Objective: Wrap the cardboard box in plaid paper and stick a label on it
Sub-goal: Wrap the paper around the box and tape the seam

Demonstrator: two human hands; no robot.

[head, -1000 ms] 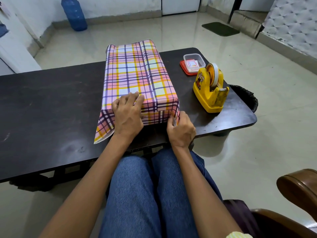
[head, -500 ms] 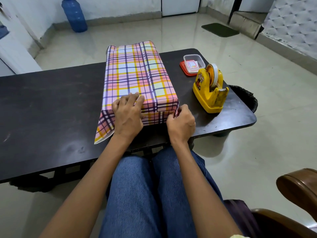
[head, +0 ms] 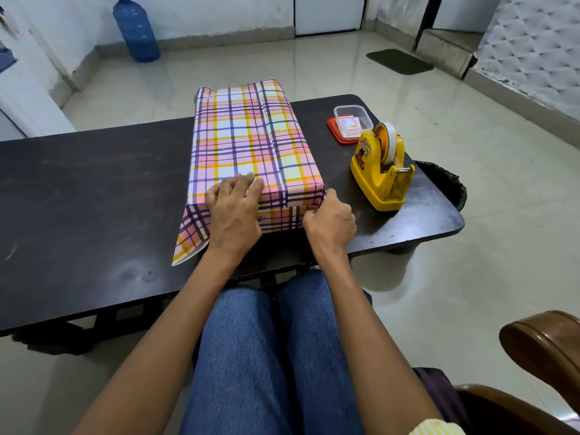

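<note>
Cardboard box (head: 251, 142) at frame centre, lying flat on dark counter (head: 88, 183), already sheathed in plaid paper (head: 238, 133) with a lengthwise seam along the top, right of middle. Near end not yet closed: loose triangular flap (head: 191, 237) splayed onto counter at lower left of box. Left hand (head: 233, 211) spread flat, fingers over the near top edge, palm against the end face, pinning paper down. Right hand (head: 329, 224) curled at the lower right corner of box, apparently pinching a fold of paper there; fingertips hidden behind knuckles, so exact grip unclear. Likely step: tucking in the end flaps before taping. Paper thin, glossy-looking, quick to crease and probably slippery over the cardboard; tears if dragged, so best taken near fold lines and pressed against box edges. Box stiff, holding sharp corners under the hand; probably light, weight not judgeable. Yellow tape dispenser (head: 381, 171) just right of box, close to right hand. Small clear tub (head: 353, 119) on a red lid behind it, holding what could be labels. Counter scuffed, matte, mostly bare at left. Pale glossy tiled floor (head: 470, 262); blue water jug (head: 136, 32) upper left, green mat (head: 400, 61) upper right, brown chair arm (head: 543, 343) lower right.
</note>
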